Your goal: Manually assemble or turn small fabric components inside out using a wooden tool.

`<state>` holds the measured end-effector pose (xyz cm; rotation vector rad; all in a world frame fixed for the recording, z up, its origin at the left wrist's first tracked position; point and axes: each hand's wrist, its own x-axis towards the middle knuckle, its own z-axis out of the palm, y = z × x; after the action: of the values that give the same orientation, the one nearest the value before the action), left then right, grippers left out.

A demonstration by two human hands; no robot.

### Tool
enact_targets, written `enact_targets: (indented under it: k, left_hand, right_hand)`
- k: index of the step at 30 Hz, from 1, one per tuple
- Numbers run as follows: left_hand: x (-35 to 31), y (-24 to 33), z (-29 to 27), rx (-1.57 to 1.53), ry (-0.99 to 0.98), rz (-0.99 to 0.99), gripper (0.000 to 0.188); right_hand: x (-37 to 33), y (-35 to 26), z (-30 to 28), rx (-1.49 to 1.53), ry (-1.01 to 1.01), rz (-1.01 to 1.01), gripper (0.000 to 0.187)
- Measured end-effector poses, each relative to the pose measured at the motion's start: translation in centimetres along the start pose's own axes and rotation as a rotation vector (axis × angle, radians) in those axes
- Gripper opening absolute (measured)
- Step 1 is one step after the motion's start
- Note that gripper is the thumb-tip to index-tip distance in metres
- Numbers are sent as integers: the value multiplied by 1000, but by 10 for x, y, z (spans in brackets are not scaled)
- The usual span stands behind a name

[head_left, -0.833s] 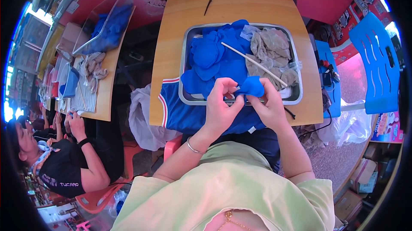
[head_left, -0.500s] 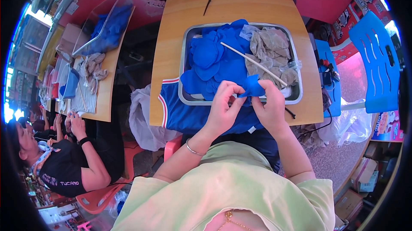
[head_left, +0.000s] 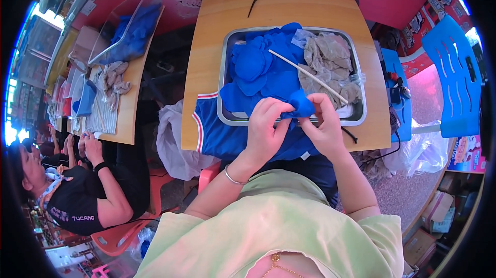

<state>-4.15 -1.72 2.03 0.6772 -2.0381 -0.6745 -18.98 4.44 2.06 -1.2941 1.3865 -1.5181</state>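
Between my fingertips, over the near rim of a metal tray, is a curled blue fabric petal. My left hand pinches its left side with thumb and forefinger. On its right side, the thumb and fingers of my right hand close on the same petal. Loose blue petals lie heaped in the left of the tray. Crumpled beige cloth pieces, partly in clear plastic, fill its right side. A thin pale stick rests slantwise across both heaps.
The tray stands on a wooden table, with a blue garment under its near edge. A short black strip lies at the far side. At left, a co-worker sits by another table. A blue chair stands right.
The blue petal has been turned and curled more tightly between my fingers. Both hands stay in nearly the same place over the tray's near edge.
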Motion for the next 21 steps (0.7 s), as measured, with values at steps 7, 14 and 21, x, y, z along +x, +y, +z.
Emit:
enact_targets:
  k: [7,14,21]
  left_hand:
    - [0,4,-1,-521,-247,-377,10]
    - [-6,6,5,-700,30,-511,7]
    - [-7,6,4,-194,-42,-224,10]
  right_hand:
    - [-4,6,-2,-534,162,-407,33]
    - [-1,3,-1,110,16,2,37]
    - [-4,-2,-1,-284,94,-289,33]
